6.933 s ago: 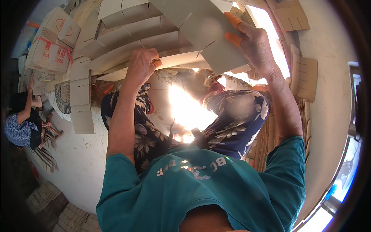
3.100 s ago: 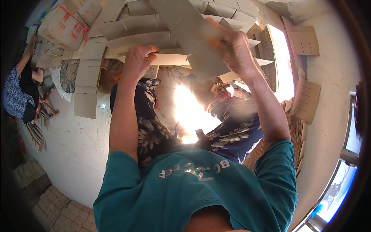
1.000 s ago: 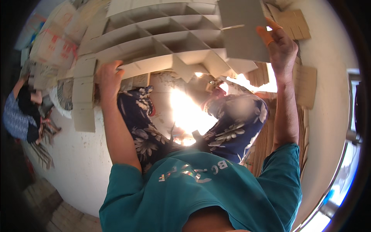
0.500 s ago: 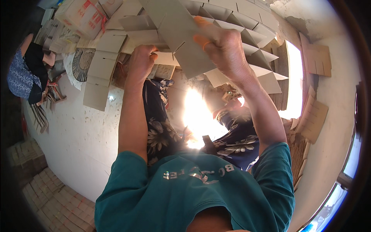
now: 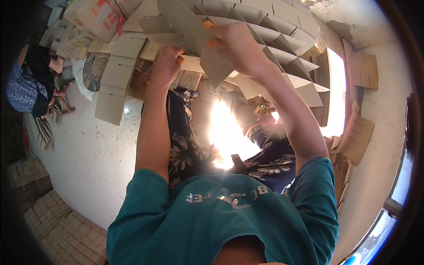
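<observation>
My right hand (image 5: 234, 46), with orange covers on its fingertips, is closed on a long grey cardboard divider strip (image 5: 215, 70) that slants across the far middle. My left hand (image 5: 167, 66) is closed on the end of another cardboard strip (image 5: 192, 64), lying crosswise to the first. The two strips meet between my hands, among other upright strips (image 5: 159, 28); how far their slots engage is hidden. Right beyond my right forearm stands an interlocked cardboard divider grid (image 5: 282, 43) with open cells.
Slotted cardboard sheets (image 5: 115, 84) hang over the work surface's left side. A white carton (image 5: 92, 17) stands far left, and another person (image 5: 28, 88) sits below it. Stacked cardboard bundles (image 5: 66, 225) fill the lower left. Slotted pieces (image 5: 357, 137) lean along the right wall.
My right hand has moved left and a little away from me, turning the long strip steeper against the crosswise one. My left hand has shifted slightly away, keeping its hold.
</observation>
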Demonstrator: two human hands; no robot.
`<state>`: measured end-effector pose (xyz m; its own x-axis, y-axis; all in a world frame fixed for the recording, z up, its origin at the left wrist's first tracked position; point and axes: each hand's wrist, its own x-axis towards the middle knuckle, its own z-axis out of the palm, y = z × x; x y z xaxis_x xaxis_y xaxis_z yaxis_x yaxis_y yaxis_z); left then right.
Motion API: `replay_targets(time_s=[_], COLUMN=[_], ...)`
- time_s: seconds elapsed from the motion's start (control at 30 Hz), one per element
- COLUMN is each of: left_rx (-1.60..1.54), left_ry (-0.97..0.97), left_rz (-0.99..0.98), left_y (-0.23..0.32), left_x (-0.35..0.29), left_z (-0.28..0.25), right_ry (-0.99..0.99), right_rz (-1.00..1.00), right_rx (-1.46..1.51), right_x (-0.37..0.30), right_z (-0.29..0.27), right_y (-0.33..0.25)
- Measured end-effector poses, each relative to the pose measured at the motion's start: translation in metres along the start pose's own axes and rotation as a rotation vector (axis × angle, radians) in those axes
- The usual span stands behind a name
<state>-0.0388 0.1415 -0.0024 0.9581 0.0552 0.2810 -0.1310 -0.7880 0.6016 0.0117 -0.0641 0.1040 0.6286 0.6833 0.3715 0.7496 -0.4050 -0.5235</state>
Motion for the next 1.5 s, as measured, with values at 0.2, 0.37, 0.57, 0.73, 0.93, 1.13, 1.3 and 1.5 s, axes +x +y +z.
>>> replay_targets(time_s=[0.2,0.37,0.57,0.73,0.93,1.13,1.3,1.5], left_rx=[0.010,-0.010,-0.027,0.075,0.288,0.296,0.341,0.352], left_ry=[-0.036,-0.017,0.024,0.005,-0.041,-0.100,-0.345,-0.426], left_rz=[-0.009,0.000,0.044,0.031,0.357,0.442,0.412,0.475], left_y=[0.000,-0.001,0.008,0.015,0.047,0.055,0.058,0.061], left_x=[0.008,0.011,0.010,0.009,0.016,0.084,0.144,0.166], left_z=[0.003,0.004,0.001,0.000,0.004,0.029,0.041,0.047], right_ry=[-0.059,-0.047,-0.151,-0.302,0.115,0.413,0.237,0.392], right_rz=[0.062,0.012,-0.041,0.185,0.180,0.410,0.667,0.552], right_rx=[-0.087,-0.203,-0.263,-0.275,-0.201,-0.426,-0.230,-0.211], right_x=[0.005,0.009,-0.025,-0.029,-0.078,-0.130,-0.151,-0.163], right_z=[0.027,0.031,0.070,0.055,0.002,-0.031,-0.032,-0.057], right_y=[0.013,0.010,0.025,0.008,0.025,0.079,0.104,0.106])
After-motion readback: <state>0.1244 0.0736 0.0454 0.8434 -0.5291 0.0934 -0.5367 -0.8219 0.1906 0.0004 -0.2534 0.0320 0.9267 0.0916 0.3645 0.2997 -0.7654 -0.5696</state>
